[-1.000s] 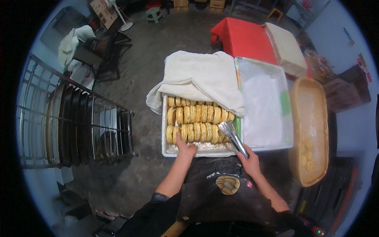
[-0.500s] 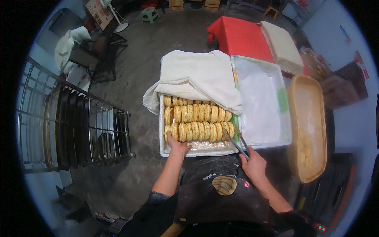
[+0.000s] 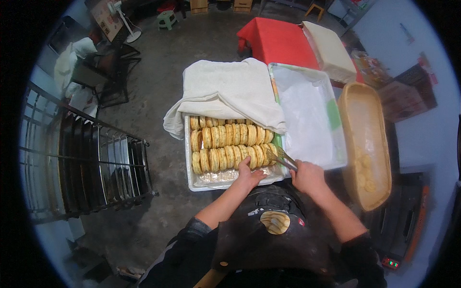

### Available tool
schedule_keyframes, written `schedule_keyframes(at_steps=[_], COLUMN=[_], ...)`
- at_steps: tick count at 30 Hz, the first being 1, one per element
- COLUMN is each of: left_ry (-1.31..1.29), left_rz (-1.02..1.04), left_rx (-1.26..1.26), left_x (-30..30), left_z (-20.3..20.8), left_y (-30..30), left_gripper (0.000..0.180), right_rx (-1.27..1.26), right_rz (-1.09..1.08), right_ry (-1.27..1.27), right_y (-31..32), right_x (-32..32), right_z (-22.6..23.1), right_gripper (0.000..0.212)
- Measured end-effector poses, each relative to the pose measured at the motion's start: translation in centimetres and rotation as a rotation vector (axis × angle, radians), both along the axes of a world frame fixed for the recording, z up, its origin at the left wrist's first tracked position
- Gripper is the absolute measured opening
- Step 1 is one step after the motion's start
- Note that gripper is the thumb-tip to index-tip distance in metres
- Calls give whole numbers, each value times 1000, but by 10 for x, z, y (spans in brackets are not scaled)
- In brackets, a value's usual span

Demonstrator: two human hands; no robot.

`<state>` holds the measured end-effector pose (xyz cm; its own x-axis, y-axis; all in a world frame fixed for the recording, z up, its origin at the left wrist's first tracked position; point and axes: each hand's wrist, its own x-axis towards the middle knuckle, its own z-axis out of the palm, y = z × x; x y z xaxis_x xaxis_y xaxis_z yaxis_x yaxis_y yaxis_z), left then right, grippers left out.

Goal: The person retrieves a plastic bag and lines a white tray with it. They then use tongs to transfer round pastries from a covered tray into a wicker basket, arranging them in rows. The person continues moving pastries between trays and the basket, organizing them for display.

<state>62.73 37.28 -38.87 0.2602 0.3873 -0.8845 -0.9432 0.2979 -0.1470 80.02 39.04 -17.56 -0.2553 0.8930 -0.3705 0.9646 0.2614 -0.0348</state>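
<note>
Rows of round golden flatbreads (image 3: pixel 225 157) stand on edge, packed side by side in a white tray (image 3: pixel 188 165) in front of me. My right hand (image 3: pixel 308 177) is closed on metal tongs (image 3: pixel 284 161). The tongs' jaws are apart at the right end of the nearest row. My left hand (image 3: pixel 249 178) is at the near side of that row, over the tray's plastic lining. Its thumb rests against the flatbreads and its other fingers stretch to the right, holding nothing. A white cloth (image 3: pixel 225 86) hides the tray's far part.
Right of the tray stands another tray (image 3: pixel 312 113) lined with white sheeting, then a long woven basket (image 3: pixel 346 144) with several pale round pieces. Red-covered (image 3: pixel 281 43) and cream-covered (image 3: pixel 329 50) stacks lie beyond. A metal rack (image 3: pixel 101 158) of baking sheets stands at left.
My left hand has slid right along the nearest row, from its left end to past its middle. The tongs have come closer to the row's right end. The whole view has shifted slightly.
</note>
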Motion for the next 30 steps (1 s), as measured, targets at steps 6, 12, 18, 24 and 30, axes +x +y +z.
schedule_keyframes(at_steps=[6, 12, 18, 24, 30], left_ry=[-45, -102, -84, -118, -106], left_rz=[33, 104, 109, 130, 97], left_rx=[105, 129, 121, 150, 176], left_x=[12, 17, 16, 14, 11], left_z=[-12, -21, -19, -23, -13], left_y=[3, 6, 5, 3, 5], left_gripper=[84, 74, 74, 76, 76], right_rx=[-84, -127, -204, -329, -436], right_rz=[34, 150, 269, 240, 274], right_ry=[-144, -254, -415, -521, -571], right_y=[39, 63, 101, 140, 144], right_x=[-15, -40, -74, -98, -124], right_z=[16, 24, 13, 6, -5], right_gripper=[39, 33, 34, 41, 37])
